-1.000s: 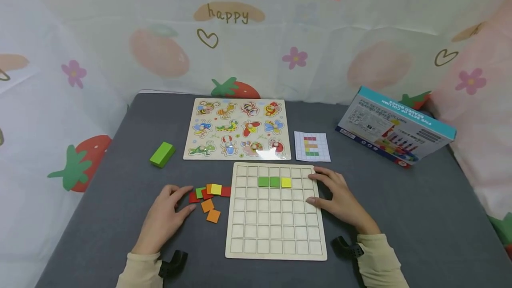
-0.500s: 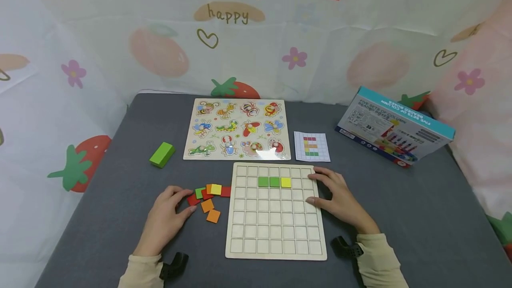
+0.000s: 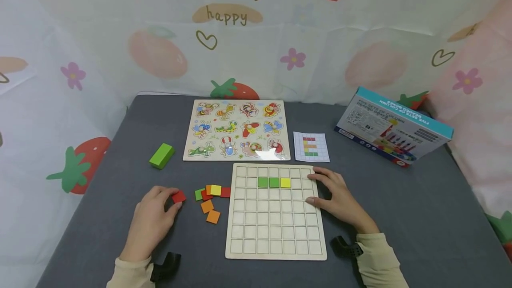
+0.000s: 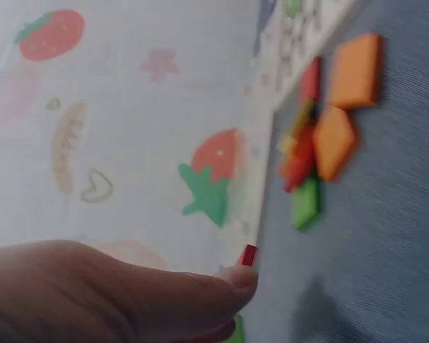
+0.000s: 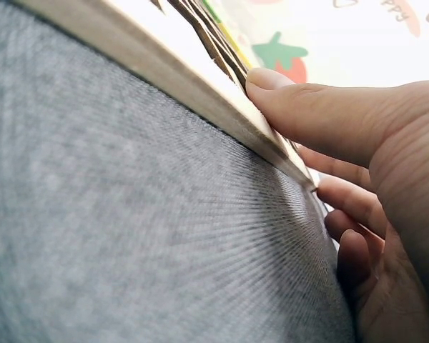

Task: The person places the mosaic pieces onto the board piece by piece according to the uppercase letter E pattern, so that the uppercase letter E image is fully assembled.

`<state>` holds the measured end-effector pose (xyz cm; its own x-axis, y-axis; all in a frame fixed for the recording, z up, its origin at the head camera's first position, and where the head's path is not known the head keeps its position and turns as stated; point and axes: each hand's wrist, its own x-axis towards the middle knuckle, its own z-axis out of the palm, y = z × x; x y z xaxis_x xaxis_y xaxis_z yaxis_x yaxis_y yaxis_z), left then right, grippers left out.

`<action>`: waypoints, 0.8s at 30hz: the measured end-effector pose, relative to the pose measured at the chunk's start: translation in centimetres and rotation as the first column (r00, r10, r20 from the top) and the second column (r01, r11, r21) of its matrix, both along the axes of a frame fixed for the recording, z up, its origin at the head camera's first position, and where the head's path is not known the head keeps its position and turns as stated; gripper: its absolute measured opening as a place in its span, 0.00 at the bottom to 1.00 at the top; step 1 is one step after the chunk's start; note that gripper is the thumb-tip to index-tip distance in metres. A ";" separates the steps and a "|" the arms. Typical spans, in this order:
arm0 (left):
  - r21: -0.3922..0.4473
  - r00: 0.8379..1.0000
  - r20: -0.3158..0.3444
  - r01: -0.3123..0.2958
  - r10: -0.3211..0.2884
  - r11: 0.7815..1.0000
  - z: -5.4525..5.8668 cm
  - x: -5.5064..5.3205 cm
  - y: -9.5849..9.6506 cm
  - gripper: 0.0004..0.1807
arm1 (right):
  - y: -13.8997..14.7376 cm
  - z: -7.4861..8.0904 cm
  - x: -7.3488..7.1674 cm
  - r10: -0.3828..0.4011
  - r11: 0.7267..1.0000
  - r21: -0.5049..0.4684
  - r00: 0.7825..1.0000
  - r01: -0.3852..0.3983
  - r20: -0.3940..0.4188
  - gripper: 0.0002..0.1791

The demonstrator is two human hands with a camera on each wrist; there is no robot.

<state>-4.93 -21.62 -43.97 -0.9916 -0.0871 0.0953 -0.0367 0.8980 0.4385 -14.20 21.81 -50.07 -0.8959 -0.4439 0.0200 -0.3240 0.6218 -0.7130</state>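
Observation:
My left hand (image 3: 150,221) pinches a small red square tile (image 3: 178,197) between thumb and fingers, left of the tile pile; in the left wrist view only the edge of this red tile (image 4: 249,255) shows past the thumb. Loose tiles lie beside the board: a green tile (image 3: 199,194), a yellow tile (image 3: 216,190), red ones, and orange ones such as the nearest orange tile (image 3: 213,217). The wooden grid board (image 3: 276,234) carries two green tiles and one yellow tile in its second row. My right hand (image 3: 340,199) rests on the board's right edge, thumb and fingertips spread.
Behind the board lie an insect picture puzzle (image 3: 237,139) and a pattern card (image 3: 312,147) with coloured squares. A green block (image 3: 162,156) stands at the left. The boxed toy set (image 3: 394,128) leans at the back right. A printed cloth (image 3: 240,57) hangs behind the table.
My left hand has drawn the red tile off the pile, leftward, and now holds it apart from the others. The right hand and the board have stayed put.

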 end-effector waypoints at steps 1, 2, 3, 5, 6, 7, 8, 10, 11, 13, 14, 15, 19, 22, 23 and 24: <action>0.009 1.000 -0.013 0.010 -0.010 1.000 0.2 -0.2 0.2 0.19 | 0.0 0.0 0.0 -0.001 1.000 -0.001 1.000 0.001 0.000 0.34; 0.018 0.999 -0.022 0.026 -0.026 0.999 0.4 -0.5 0.4 0.19 | 0.0 0.0 0.1 -0.002 1.000 -0.004 1.000 0.002 0.000 0.34; 0.030 0.999 -0.028 0.045 -0.045 0.999 0.6 -0.7 0.7 0.19 | 0.0 0.0 0.1 -0.001 1.000 -0.003 1.000 0.001 -0.002 0.34; 0.060 0.995 -0.036 0.093 -0.091 0.994 0.8 -1.2 1.5 0.18 | 0.0 0.0 0.2 0.001 1.000 -0.004 1.000 -0.001 -0.002 0.34; 0.069 0.992 -0.042 0.122 -0.119 0.990 0.8 -1.5 2.0 0.18 | 0.0 0.0 0.2 0.002 1.000 -0.004 1.000 -0.002 -0.002 0.34; 0.082 0.988 -0.046 0.149 -0.145 0.985 0.9 -1.8 2.5 0.18 | 0.0 0.0 0.2 0.002 1.000 -0.003 1.000 -0.002 -0.001 0.34; 0.091 0.984 -0.052 0.177 -0.173 0.980 0.9 -2.1 3.1 0.18 | 0.0 0.0 0.2 0.003 1.000 -0.003 1.000 -0.003 0.001 0.34; 0.104 0.973 -0.066 0.228 -0.222 0.968 0.7 -2.8 4.3 0.18 | -0.1 0.0 0.2 0.003 1.000 0.003 1.000 -0.003 0.003 0.34; 0.103 0.966 -0.072 0.253 -0.247 0.962 0.6 -3.1 4.9 0.18 | -0.1 0.0 0.2 0.002 1.000 0.006 1.000 -0.002 0.004 0.34; 0.111 0.952 -0.079 0.304 -0.296 0.946 0.3 -3.9 6.2 0.18 | -0.2 0.0 0.2 0.001 1.000 0.009 1.000 -0.001 0.004 0.34; 0.117 0.942 -0.078 0.333 -0.325 0.936 0.1 -4.3 6.9 0.18 | -0.2 0.0 0.1 0.001 1.000 0.010 1.000 -0.001 0.004 0.34; 0.116 0.931 -0.075 0.364 -0.357 0.924 -0.1 -4.8 7.6 0.17 | -0.2 0.1 0.1 0.000 1.000 0.009 1.000 0.000 0.003 0.34; 0.119 0.877 -0.059 0.481 -0.477 0.869 -1.0 -6.2 9.9 0.16 | -0.1 0.2 0.1 -0.002 1.000 0.003 1.000 0.002 -0.005 0.35; 0.097 0.846 -0.042 0.533 -0.532 0.840 -1.6 -6.8 11.2 0.15 | 0.0 0.2 0.1 -0.004 1.000 0.002 1.000 0.004 -0.009 0.34; 0.086 0.840 -0.034 0.542 -0.542 0.836 -1.8 -7.0 11.5 0.14 | 0.0 0.1 0.1 -0.003 1.000 0.001 1.000 0.003 -0.011 0.34; 0.078 0.836 -0.026 0.548 -0.548 0.833 -1.9 -7.0 11.8 0.14 | 0.0 0.1 0.1 -0.001 1.000 0.000 1.000 0.001 -0.012 0.34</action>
<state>-11.98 -9.83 -45.91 -0.8788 0.4633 0.1142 0.4525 0.7330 0.5079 -14.13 21.83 -49.98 -0.8960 -0.4430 0.0308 -0.3321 0.6224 -0.7088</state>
